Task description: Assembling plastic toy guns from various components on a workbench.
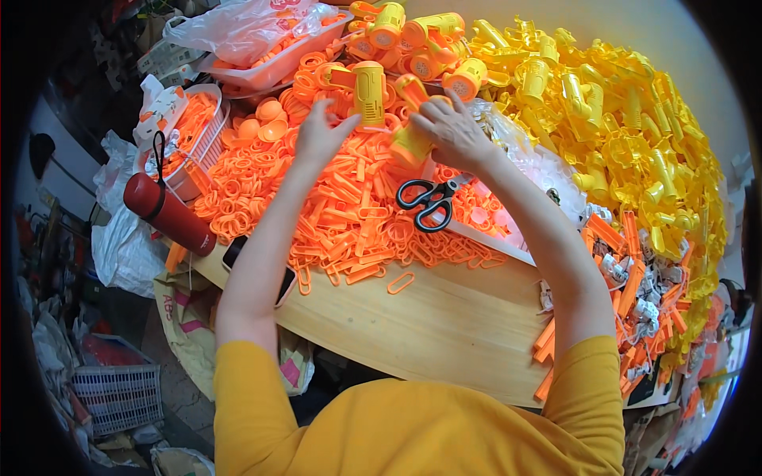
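My left hand [319,136] is raised over the orange parts, its fingers apart and nothing in them. Just beside its thumb a yellow plastic toy cylinder [368,95] with an orange handle stands upright on the heap. My right hand [454,133] is closed on another yellow-and-orange plastic toy [411,146], which is tilted; the fingers partly cover it. Below that hand lie black-handled scissors [429,205]. Several similar toys [432,30] with round orange grille ends are gathered beyond both hands.
Loose orange plastic parts [341,206] cover the middle of the wooden table [413,325]. Yellow shells [619,119] pile high on the right, above orange strips with white pieces [631,293]. At left stand a red bottle [168,214], a phone [286,287] and a white basket [208,139].
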{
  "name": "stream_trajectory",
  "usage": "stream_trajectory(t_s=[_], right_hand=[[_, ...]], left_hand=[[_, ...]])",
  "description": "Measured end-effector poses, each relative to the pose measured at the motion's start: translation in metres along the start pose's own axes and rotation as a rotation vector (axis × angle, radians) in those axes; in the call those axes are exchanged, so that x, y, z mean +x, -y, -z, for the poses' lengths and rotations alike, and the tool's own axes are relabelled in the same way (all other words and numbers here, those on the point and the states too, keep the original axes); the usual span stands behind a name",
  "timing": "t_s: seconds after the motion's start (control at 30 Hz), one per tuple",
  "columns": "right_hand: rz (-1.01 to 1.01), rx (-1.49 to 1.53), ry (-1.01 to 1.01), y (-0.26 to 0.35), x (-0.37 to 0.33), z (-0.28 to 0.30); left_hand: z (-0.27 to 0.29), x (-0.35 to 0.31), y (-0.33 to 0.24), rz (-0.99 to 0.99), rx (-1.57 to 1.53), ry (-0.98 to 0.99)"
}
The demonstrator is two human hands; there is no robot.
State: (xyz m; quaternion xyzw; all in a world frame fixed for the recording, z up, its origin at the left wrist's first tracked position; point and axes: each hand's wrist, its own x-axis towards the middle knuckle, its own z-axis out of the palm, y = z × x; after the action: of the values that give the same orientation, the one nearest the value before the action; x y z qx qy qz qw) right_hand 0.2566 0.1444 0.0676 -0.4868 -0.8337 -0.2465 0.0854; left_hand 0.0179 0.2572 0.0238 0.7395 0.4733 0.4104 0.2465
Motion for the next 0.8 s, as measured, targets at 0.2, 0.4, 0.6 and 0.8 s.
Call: stream_trajectory(t_s=[0.2, 0.4, 0.6, 0.8], right_hand=[[-0.246, 0.256, -0.463, 0.003, -0.042, 0.028], [-0.737, 1.738, -0.939, 0.038, -0.081, 0.061], [-1.160, 2.152, -1.031, 0.054, -0.102, 0.065], [-1.202, 2.117, -0.692, 0.076, -0.152, 0.084]], left_hand=[[-0.063, 0.028, -0.044, 0.084, 0.433, -0.105], [-0.068, 0.039, -0.034, 0.258, 0.292, -0.121], [-0.021, 0.043, 0.002, 0.042, -0.388, -0.261], [0.051, -0.028, -0.052, 0.127, -1.545, 0.397]])
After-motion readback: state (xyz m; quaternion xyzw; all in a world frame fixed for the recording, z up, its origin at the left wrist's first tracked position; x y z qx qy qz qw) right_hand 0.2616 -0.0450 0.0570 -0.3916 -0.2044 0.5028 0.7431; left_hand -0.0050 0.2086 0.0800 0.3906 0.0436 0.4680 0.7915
